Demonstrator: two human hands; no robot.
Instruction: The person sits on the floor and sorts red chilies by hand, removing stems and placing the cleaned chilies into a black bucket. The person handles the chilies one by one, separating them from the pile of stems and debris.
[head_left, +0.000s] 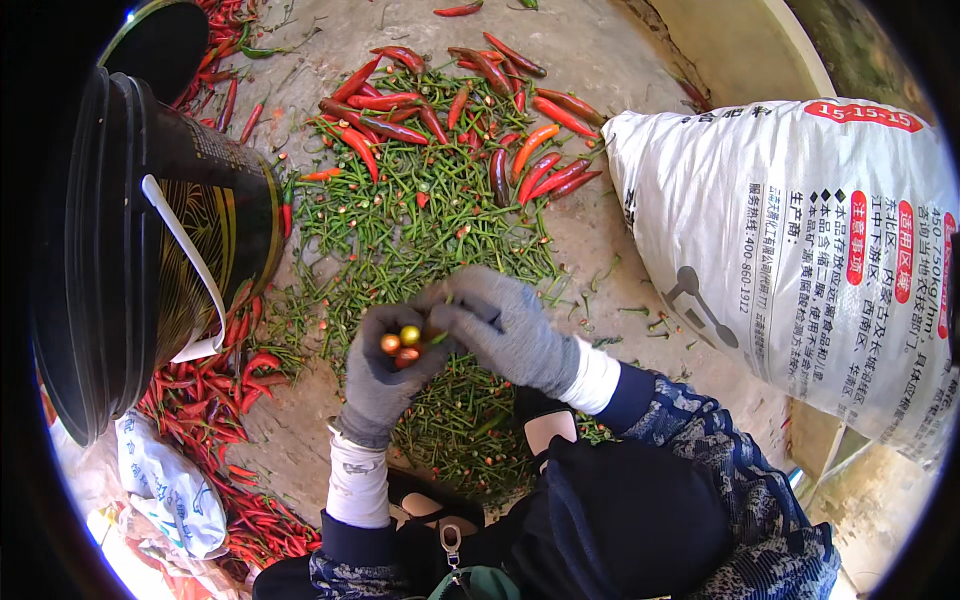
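Observation:
My left hand (379, 379), in a grey glove, is closed around several chili peppers (409, 335). Their rounded ends, yellow-green, orange and red, show inside the curled fingers. Touching it from the right, my right hand (510, 330), also gloved, has its fingertips pinched at a thin green chili stem (439, 337); the fingers partly hide this spot. Below both hands spreads a heap of cut green chili stems (420, 232) on the ground. Whole red chili peppers (386, 101) lie across the heap's far side, with a few dark and orange ones among them.
To the left stands a black bucket (217, 172) with a white handle (187, 247). Loose red chilies (225, 405) surround it, beside a plastic bag (169, 487). A large white woven sack (705, 225) bearing writing fills the right. My feet flank the nearer stems.

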